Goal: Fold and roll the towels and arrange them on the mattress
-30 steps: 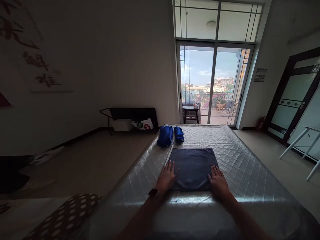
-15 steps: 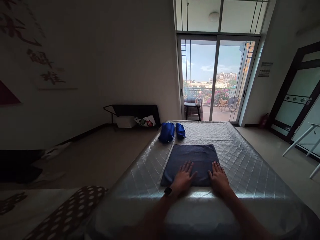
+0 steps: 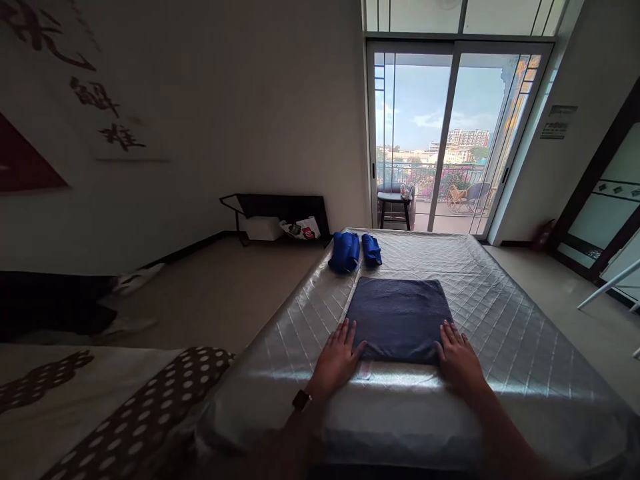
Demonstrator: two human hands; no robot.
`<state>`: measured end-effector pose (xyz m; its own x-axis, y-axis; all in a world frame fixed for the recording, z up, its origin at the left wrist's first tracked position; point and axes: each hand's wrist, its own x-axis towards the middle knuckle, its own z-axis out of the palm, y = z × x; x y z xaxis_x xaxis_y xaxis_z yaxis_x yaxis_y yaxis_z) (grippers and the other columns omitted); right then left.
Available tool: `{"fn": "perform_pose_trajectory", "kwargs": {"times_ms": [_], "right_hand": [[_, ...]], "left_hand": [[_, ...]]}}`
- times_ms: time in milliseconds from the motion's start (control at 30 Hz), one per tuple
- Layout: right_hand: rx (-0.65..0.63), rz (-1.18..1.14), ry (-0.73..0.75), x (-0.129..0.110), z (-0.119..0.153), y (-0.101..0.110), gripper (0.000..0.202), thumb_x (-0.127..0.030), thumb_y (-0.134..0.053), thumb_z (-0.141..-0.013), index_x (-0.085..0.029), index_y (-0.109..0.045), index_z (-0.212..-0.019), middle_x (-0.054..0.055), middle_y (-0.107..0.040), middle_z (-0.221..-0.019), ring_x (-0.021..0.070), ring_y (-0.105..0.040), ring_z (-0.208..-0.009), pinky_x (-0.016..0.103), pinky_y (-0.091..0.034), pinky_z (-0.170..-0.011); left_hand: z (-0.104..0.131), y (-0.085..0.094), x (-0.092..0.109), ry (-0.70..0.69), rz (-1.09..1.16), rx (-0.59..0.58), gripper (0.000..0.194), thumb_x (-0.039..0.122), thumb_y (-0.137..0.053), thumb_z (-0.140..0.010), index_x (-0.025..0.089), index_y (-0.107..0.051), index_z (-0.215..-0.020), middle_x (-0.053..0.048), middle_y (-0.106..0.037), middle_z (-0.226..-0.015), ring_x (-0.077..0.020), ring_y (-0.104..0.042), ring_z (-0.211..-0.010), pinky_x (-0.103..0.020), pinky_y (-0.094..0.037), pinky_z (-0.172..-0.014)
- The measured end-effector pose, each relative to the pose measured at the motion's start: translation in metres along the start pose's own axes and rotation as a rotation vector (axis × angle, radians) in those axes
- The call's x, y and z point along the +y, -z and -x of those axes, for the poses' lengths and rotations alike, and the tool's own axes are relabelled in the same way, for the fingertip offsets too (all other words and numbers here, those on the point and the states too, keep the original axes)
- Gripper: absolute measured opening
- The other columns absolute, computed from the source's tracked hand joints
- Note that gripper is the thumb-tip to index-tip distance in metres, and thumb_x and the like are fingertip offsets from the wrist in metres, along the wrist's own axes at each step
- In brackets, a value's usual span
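Dim room: daylight came through a tall sliding glass door point(image 3: 447, 137) at the far end, and a low black rack point(image 3: 300, 203) stood against the wall.
Silvery quilted mattress point(image 3: 490, 300): it filled the middle of the head view, catching a bright streak of light along its near part.
Dark blue-grey flat cloth point(image 3: 400, 317): it lay spread on the mattress, its near edge towards the person.
Left hand point(image 3: 337, 363): palm down at the near left corner of the cloth, fingers slightly apart and thumb held out over the fabric; a dark watch point(image 3: 301, 400) circled the wrist.
Right hand point(image 3: 460, 360): palm down at the near right corner, fingers a little apart, thumb towards the cloth, gripping nothing that I could see.
Two bright blue fabric bundles point(image 3: 344, 252): side by side towards the far left, well beyond the hands.
Smoothing: mostly done, to my eye; the cloth lay open and nearly flat, with only a slight bow along the near edge left uneven.
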<state>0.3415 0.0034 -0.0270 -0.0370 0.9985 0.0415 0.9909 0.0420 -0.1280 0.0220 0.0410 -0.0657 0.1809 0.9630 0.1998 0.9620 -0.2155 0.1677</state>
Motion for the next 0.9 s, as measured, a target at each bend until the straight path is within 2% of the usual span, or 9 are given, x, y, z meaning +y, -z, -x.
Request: {"fn": "perform_pose_trajectory", "kwargs": {"times_ms": [133,233,300,400,500,567,600,700,900], "right_hand": [[-0.046,-0.026,0.033,0.002,0.011,-0.005,0.061,-0.034,-0.027,-0.103,-0.008,-0.031,-0.157,0.014,-0.027,-0.163,0.0228,-0.023,-0.153,0.042,-0.023,-0.122],[-0.052,-0.046,0.022,0.000,0.012,-0.007,0.061,-0.036,-0.025,-0.104,-0.008,-0.028,-0.158,0.013,-0.026,-0.163,0.0219,-0.021,-0.153,0.041,-0.022,-0.123],[-0.058,-0.062,0.008,-0.001,0.011,-0.008,0.062,-0.037,-0.024,-0.104,-0.009,-0.027,-0.159,0.013,-0.026,-0.164,0.0216,-0.020,-0.153,0.041,-0.021,-0.123],[-0.056,-0.072,0.006,-0.002,0.012,-0.007,0.062,-0.038,-0.025,-0.104,-0.008,-0.027,-0.159,0.013,-0.027,-0.163,0.0219,-0.019,-0.154,0.041,-0.020,-0.123],[-0.069,-0.070,0.012,-0.003,0.013,-0.002,0.062,-0.036,-0.026,-0.103,-0.008,-0.027,-0.159,0.012,-0.027,-0.163,0.0218,-0.017,-0.154,0.040,-0.018,-0.124],[-0.094,-0.076,0.010,-0.004,0.014,0.001,0.062,-0.033,-0.025,-0.102,-0.009,-0.026,-0.159,0.011,-0.026,-0.164,0.0216,-0.017,-0.154,0.039,-0.018,-0.124],[-0.104,-0.084,0.009,-0.005,0.015,0.003,0.062,-0.033,-0.025,-0.102,-0.010,-0.027,-0.159,0.011,-0.025,-0.164,0.0216,-0.017,-0.154,0.039,-0.018,-0.124],[-0.104,-0.116,-0.006,-0.007,0.015,0.005,0.062,-0.036,-0.025,-0.103,-0.009,-0.027,-0.159,0.011,-0.023,-0.164,0.0221,-0.017,-0.154,0.040,-0.019,-0.124],[-0.079,-0.115,-0.004,-0.009,0.018,0.007,0.063,-0.037,-0.025,-0.103,-0.008,-0.026,-0.159,0.012,-0.023,-0.164,0.0220,-0.016,-0.154,0.042,-0.017,-0.125]], "left_hand": [[-0.001,0.002,-0.007,-0.005,-0.026,-0.040,0.072,0.058,-0.029,-0.101,0.011,-0.037,-0.155,-0.018,-0.030,-0.162,-0.0315,-0.029,-0.151,-0.050,-0.026,-0.122],[-0.006,0.008,0.003,-0.001,-0.040,-0.055,0.073,0.060,-0.030,-0.101,0.012,-0.038,-0.155,-0.018,-0.032,-0.162,-0.0334,-0.029,-0.151,-0.053,-0.025,-0.122],[-0.011,0.011,0.028,-0.038,-0.023,-0.034,0.071,0.058,-0.028,-0.102,0.013,-0.036,-0.156,-0.017,-0.031,-0.162,-0.0329,-0.026,-0.152,-0.054,-0.025,-0.122],[-0.017,0.008,0.089,-0.229,0.046,-0.019,0.066,0.055,-0.024,-0.104,0.018,-0.034,-0.157,-0.013,-0.030,-0.164,-0.0289,-0.023,-0.153,-0.051,-0.026,-0.123],[-0.020,-0.003,0.148,-0.422,0.100,-0.065,0.061,0.054,-0.024,-0.104,0.023,-0.037,-0.156,-0.010,-0.033,-0.163,-0.0263,-0.026,-0.153,-0.050,-0.027,-0.123],[-0.022,-0.009,0.167,-0.464,0.114,-0.090,0.059,0.052,-0.023,-0.105,0.025,-0.039,-0.155,-0.009,-0.035,-0.162,-0.0257,-0.028,-0.152,-0.051,-0.027,-0.123],[-0.023,-0.012,0.168,-0.466,0.114,-0.094,0.058,0.051,-0.022,-0.105,0.026,-0.039,-0.155,-0.009,-0.035,-0.162,-0.0258,-0.028,-0.152,-0.051,-0.028,-0.122],[-0.024,-0.015,0.140,-0.409,0.068,-0.105,0.056,0.050,-0.023,-0.105,0.029,-0.037,-0.156,-0.008,-0.034,-0.163,-0.0281,-0.027,-0.152,-0.056,-0.026,-0.122],[-0.015,0.000,0.020,-0.191,-0.141,-0.187,0.053,0.037,-0.030,-0.104,0.028,-0.041,-0.155,-0.008,-0.028,-0.165,-0.0325,-0.021,-0.153,-0.057,-0.023,-0.121]]}}
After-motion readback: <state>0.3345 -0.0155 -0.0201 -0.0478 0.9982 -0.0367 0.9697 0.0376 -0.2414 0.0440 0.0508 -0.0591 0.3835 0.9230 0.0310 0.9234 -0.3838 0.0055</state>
